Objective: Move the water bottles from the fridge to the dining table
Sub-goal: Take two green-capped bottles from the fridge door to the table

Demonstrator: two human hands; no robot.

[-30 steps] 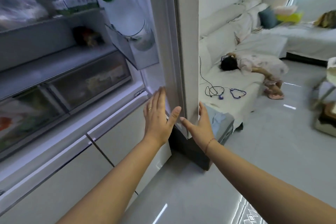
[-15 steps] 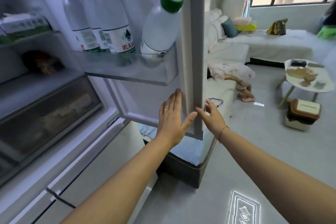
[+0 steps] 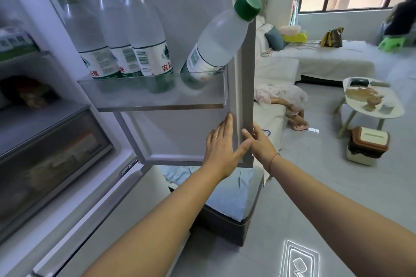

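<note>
Bottles point(image 3: 144, 36) in door shelf point(image 3: 157, 96), above hands point(image 3: 236, 141).

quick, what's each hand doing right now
left hand: open, fingers flat against the fridge door
right hand: holding the fridge door's edge
</note>
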